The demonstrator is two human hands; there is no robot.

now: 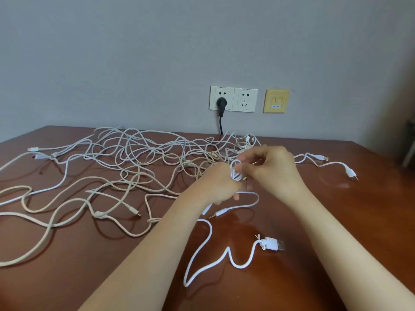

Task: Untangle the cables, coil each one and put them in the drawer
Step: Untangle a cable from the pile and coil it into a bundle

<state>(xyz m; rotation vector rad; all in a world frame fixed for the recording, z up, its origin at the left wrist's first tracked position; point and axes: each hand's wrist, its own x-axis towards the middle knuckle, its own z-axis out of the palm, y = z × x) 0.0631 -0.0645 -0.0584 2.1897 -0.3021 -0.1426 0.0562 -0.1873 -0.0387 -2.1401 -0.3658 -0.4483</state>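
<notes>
Both hands, left hand [219,182] and right hand [272,169], pinch a small coil of thin white cable [236,173] above the brown wooden surface [336,221], fingers curled.

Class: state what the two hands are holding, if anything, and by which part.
Both left hand and right hand hold a thin white cable by its small coiled part, pinched between their fingers; its loose length trails onto the table.

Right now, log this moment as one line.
phase: coiling | left hand: grips white coil | right hand: pinches coil loop | cable tangle: spread on table | drawer: not in view
</notes>
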